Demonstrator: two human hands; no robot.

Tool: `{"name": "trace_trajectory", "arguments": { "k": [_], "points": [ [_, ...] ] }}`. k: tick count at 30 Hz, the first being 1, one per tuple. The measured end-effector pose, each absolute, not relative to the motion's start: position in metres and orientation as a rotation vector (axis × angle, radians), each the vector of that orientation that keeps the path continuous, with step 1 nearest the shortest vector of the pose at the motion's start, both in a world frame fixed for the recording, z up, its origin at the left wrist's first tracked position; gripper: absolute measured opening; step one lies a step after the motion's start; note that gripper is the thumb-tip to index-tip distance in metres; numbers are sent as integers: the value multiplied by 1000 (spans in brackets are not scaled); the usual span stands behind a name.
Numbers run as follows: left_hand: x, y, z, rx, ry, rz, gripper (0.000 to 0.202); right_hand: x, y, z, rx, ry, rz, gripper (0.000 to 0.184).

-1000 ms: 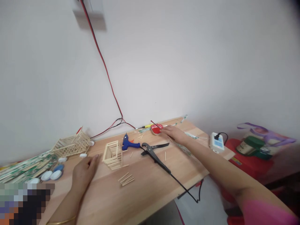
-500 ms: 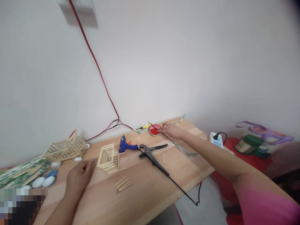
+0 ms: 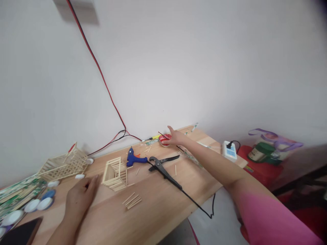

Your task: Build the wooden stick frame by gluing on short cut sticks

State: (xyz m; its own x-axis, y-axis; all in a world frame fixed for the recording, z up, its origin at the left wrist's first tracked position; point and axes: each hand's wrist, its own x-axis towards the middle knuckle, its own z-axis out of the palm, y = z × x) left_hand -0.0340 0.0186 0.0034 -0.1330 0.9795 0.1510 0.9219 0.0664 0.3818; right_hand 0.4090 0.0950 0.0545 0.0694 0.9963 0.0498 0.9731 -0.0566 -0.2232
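Note:
My right hand (image 3: 176, 138) reaches across the wooden table (image 3: 158, 207) to a small red dish (image 3: 162, 140) by the wall. Its thumb points up and its fingers curl round a thin dark stick (image 3: 181, 149) that runs through the hand. My left hand (image 3: 79, 198) lies flat on the table with its fingers stretched out, just left of a small box frame of wooden sticks (image 3: 115, 173). A blue glue gun (image 3: 134, 158) and black shears (image 3: 163, 166) lie between the two hands. Several loose sticks (image 3: 133, 200) lie in front of the frame.
A larger stick structure (image 3: 62, 163), bottle caps (image 3: 38, 205) and a dark phone (image 3: 20, 234) sit at the left. A red and black wire (image 3: 102, 78) runs down the wall. A white power strip (image 3: 230, 151) lies at the table's right end, beside a red stool with a green jar (image 3: 263, 152).
My right hand has gone from lying flat by the red dish to curling round the thin stick, thumb raised. The view has turned right. My left hand stays flat.

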Motion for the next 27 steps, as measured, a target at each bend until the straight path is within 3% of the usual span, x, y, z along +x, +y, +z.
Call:
{"name": "trace_trajectory", "arguments": {
  "k": [4, 9, 27],
  "points": [
    [-35, 20, 5, 1952, 2178, 582, 44, 383, 109, 49, -2278, -1917, 286, 118],
    [-36, 18, 8, 1953, 2171, 585, 45, 374, 114, 42, -2310, -1851, 312, 106],
    [-35, 20, 8, 1945, 2164, 556, 42, 442, 113, 32, -2327, -1711, 269, 104]
  ]
}}
